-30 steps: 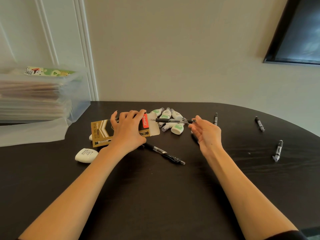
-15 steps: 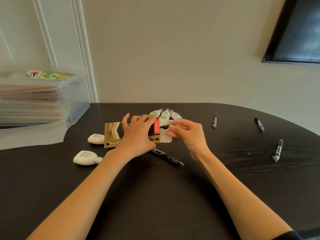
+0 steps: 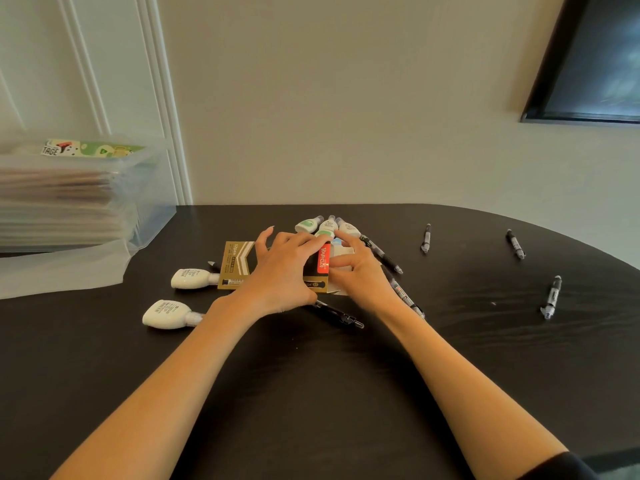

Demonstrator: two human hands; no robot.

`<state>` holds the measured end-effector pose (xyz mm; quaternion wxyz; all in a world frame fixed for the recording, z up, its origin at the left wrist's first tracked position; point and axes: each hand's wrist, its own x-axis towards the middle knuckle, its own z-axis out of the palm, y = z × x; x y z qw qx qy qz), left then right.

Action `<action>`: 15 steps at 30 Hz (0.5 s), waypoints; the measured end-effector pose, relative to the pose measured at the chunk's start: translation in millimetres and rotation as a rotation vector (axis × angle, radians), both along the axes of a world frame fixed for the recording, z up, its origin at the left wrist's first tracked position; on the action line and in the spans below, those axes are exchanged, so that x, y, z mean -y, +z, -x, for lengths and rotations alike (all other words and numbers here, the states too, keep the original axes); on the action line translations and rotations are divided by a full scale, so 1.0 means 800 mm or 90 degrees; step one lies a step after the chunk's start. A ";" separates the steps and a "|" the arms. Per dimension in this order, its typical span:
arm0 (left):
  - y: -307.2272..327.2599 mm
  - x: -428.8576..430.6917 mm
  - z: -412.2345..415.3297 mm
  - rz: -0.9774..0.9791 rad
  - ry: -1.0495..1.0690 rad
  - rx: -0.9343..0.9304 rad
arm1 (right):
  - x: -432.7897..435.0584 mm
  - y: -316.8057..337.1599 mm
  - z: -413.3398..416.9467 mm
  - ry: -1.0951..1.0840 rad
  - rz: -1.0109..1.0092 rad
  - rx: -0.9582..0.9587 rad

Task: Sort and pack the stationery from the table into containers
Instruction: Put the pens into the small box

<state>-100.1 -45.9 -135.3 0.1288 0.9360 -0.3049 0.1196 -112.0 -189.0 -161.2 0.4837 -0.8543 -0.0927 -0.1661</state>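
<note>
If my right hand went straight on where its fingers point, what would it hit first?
Likely the white-and-green plastic correction tape dispensers just beyond the right hand, though depth is unclear.

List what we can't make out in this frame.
- Pen box contents, open end: head view, covered by left hand and right hand.
- Pen beneath the right wrist: mostly hidden by it.
- Clear bin: cut off by left edge.
- Correction tape print: too small.
</note>
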 end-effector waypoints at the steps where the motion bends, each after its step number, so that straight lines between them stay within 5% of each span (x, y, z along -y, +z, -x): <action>1: 0.000 0.000 0.000 -0.005 0.001 -0.006 | 0.001 0.000 0.000 0.007 0.005 -0.025; 6: -0.001 0.002 -0.001 -0.016 0.028 -0.003 | 0.006 0.007 0.010 0.065 -0.007 -0.080; 10: -0.002 0.008 -0.003 -0.035 0.064 -0.010 | 0.041 0.019 0.019 -0.094 -0.263 -0.087; 13: -0.003 0.012 -0.004 -0.019 0.075 -0.005 | 0.080 0.016 0.028 -0.326 -0.086 -0.161; 15: -0.003 0.016 -0.004 -0.005 0.081 0.004 | 0.098 0.011 0.037 -0.357 0.070 -0.250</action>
